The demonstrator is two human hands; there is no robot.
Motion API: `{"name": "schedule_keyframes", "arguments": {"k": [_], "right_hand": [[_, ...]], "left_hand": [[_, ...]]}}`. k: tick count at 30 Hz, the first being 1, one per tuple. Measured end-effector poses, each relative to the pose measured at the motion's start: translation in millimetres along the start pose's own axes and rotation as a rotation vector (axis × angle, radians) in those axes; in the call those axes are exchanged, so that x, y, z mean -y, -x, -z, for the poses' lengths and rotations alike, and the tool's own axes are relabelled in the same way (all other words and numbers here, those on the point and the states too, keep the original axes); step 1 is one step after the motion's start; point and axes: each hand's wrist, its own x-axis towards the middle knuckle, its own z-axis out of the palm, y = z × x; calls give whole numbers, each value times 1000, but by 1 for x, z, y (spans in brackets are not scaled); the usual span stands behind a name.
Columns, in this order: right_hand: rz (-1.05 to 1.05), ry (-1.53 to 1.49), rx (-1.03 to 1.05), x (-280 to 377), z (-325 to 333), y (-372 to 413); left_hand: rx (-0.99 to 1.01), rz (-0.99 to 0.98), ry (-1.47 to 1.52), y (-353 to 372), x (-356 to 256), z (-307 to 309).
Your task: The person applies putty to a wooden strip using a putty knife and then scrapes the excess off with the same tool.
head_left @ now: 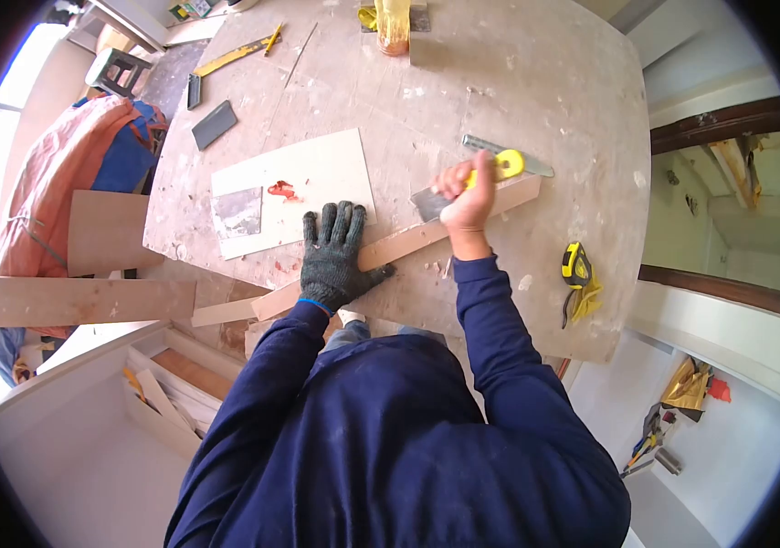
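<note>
My left hand (335, 260), in a dark knitted glove, lies flat with fingers spread across a long narrow wooden strip (404, 244). The strip runs diagonally over the near side of the table, its lower left end past the edge. My bare right hand (469, 196) is closed around the yellow handle of a putty knife (428, 203), whose wide blade shows on the left, overlapping the strip's far edge. Just beyond that hand lies a grey metal tool (536, 167). A white sheet (312, 173) beside my left hand bears a thin metal plate (237, 214) and red putty-like material (281, 190).
The worn table (490, 301) carries a yellow tape measure (576, 265) at right, a dark flat block (215, 125) and a square (226, 59) at left, and a jar (394, 27) at the far side. Boards (89, 301) and an open drawer (171, 384) stand at lower left.
</note>
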Motion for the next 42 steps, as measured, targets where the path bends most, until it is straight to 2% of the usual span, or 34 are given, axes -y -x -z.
{"name": "schedule_keyframes", "arguments": {"k": [2,3,5,6,7,10,13,14,15,17,20,21,23,24,25,30,31,33,34,41,42], "right_hand": [[50,-66,-92,20,-1,-9],[49,-66,-90,11,0,-5],[1,170,-103,-16,6,7],[-69,108,47,-8,4,8],[-68,110,51,-1,1,2],[7,-46,-69,15,5,-11],[21,-45,-133,8,8,-5],[-23,133,-176,-21,16,2],[-199,-57,-83,-23,8,12],[-76,17,-59,-11,2,7],[-5,-70,-104,10,7,-9],[-6,-69,-101,5,8,-7],[-38,120,-138,-16,11,3],[-209,-44,-49,-21,3,12],[-149,44,14,-17,-1,12],[-5,-57,-77,9,5,-11],[-8,-56,-75,3,5,-7],[-44,161,-70,-15,-2,9],[-182,27,-23,-19,-6,15],[-80,-80,-132,-6,0,1],[-176,44,-186,-24,2,11]], "left_hand": [[-16,-10,-6,-1,0,-1],[-16,-8,-6,0,0,-1],[-28,-13,-18,0,0,0],[-27,-19,-16,-2,-1,1],[-18,-14,-14,-5,0,2],[-7,-14,-9,-1,0,-2],[-16,-12,-14,-1,0,0],[-13,-18,-18,0,-1,2],[-14,-21,-17,-1,-1,1],[-21,-11,6,0,1,-3],[1,-16,-10,-1,-1,4],[0,-14,-9,-1,-1,4],[-18,-13,-5,0,0,2],[-19,-16,-3,0,0,0],[-23,-8,2,0,0,-2],[-15,7,-8,0,0,-1],[-33,-4,-7,1,0,-1],[-51,-17,-5,3,0,-1],[-36,-5,5,3,0,-1],[-60,-30,-4,2,3,-2],[-60,-31,-4,4,3,-2]]}}
